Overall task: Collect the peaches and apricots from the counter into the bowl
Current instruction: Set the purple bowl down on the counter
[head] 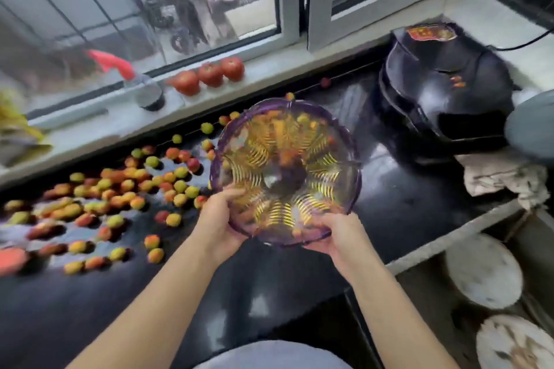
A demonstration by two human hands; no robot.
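Motion blur smears the fruit (99, 204); the frame's edge crops the cloth-covered rounds (509, 338).

I see the clear purple-rimmed bowl (284, 171) tilted toward me above the dark counter (389, 204); small yellow-red peaches and apricots (120, 189) lie scattered to its left.

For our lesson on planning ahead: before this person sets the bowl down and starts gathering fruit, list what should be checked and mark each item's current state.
1. Both hands grip the bowl: ok. The left hand and right hand hold the near rim of the bowl.
2. Bowl empty: cannot tell; glass is see-through and blurred.
3. Bare counter in front to set it on: ok.
4. Fruit within view: ok, scattered to the left.
5. Black appliance apart from the bowl: ok.
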